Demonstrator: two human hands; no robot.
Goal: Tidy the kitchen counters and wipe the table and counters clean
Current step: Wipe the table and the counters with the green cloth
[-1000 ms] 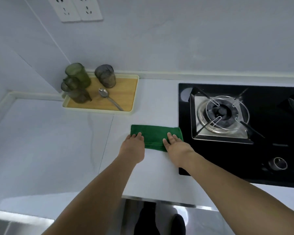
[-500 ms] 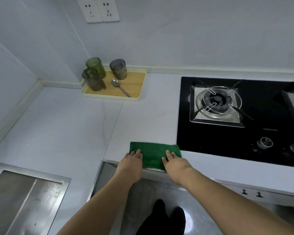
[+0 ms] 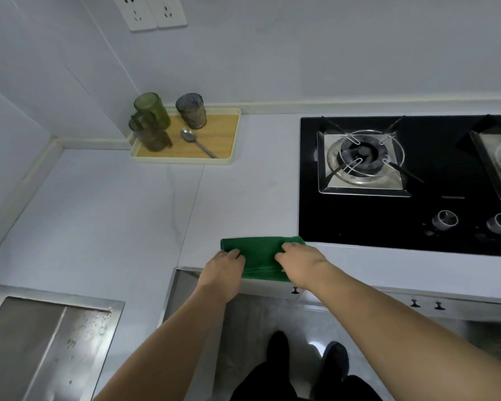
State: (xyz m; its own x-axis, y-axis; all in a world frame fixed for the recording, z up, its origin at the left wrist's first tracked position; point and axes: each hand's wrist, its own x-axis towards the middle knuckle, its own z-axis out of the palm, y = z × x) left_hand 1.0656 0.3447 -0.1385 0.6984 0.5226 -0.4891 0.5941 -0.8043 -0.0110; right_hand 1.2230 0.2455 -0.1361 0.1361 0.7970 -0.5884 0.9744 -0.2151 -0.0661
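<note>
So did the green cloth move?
Yes. The green cloth slid toward the person, from beside the stove burner to the counter's front edge.

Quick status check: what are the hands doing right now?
Left hand and right hand both gripping green cloth. Cloth at counter's front edge, beside stove. Nothing blocking.

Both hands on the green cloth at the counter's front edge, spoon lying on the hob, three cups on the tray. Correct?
One thing is off. The spoon lies on the wooden tray beside the cups, not on the hob. The head view shows it. The rest stands: left hand and right hand are on the green cloth at the counter's front edge, and three cups are on the tray.
</note>
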